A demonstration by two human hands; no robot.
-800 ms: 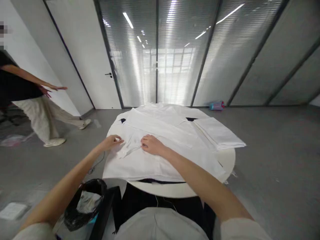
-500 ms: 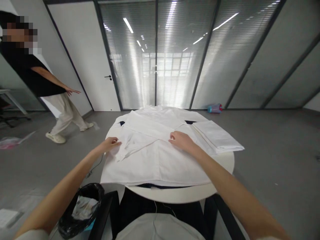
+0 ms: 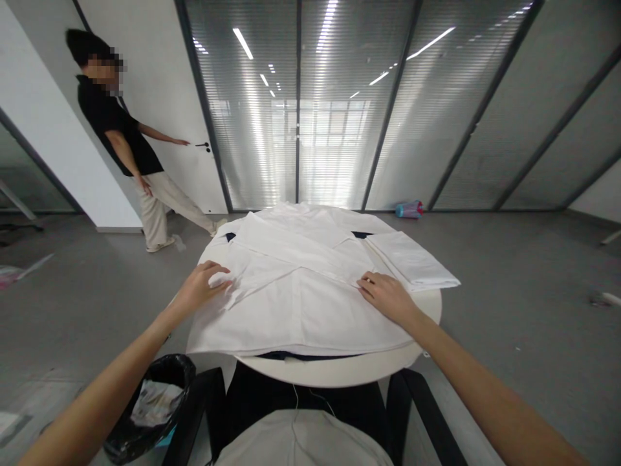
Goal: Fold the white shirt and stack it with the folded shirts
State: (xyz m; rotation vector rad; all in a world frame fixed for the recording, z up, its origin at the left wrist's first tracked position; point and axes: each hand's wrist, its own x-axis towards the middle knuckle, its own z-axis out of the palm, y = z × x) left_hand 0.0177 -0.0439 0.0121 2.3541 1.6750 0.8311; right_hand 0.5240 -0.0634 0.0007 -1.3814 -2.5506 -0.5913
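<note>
Fingers (image 3: 215, 265) of your left hand (image 3: 194, 290) stand apart, centre-left of frame; whether your right hand's (image 3: 389, 299) grip the white shirt (image 3: 297, 301) is unclear. You're seemingly arranging folds; next calls for level cloth.

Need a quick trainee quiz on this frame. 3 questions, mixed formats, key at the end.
1. Multiple choice: what lies directly under the fingers of the right hand?
a) a chair armrest
b) the white garment
c) the door handle

2. True or false: the left hand shows a gap between its thumb and index finger.

3. Fill in: a corner of the folded white cloth juts past the edge of the round table on the picture's ____ side.

Key: 1. b; 2. true; 3. right.
</note>
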